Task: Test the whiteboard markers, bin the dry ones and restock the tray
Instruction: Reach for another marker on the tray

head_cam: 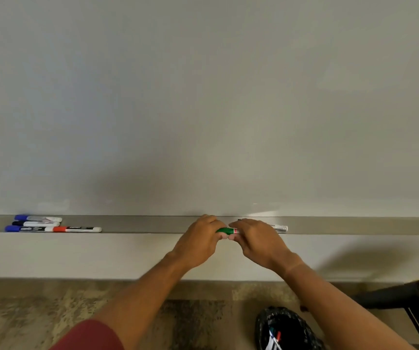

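Speckled floor fills the near edge of the view, and on it stands a bin [288,329] lined with black plastic, with a few markers already lying inside, so some binning looks done; just to its right a dark chair leg [385,296] comes into view. Further out, both hands meet at the tray [140,224]; the left hand [198,245] curls round the green cap end of a green marker [226,231], while the right hand [259,242] closes over its white barrel, which juts out past the knuckles; I judge the cap is being pulled off or pressed on, though which cannot be told. Along the tray to the left lie four markers [51,224], blue, black and red capped, well apart from the hands. Beyond, the whiteboard [203,97] shows no marks; restocking seems unfinished.
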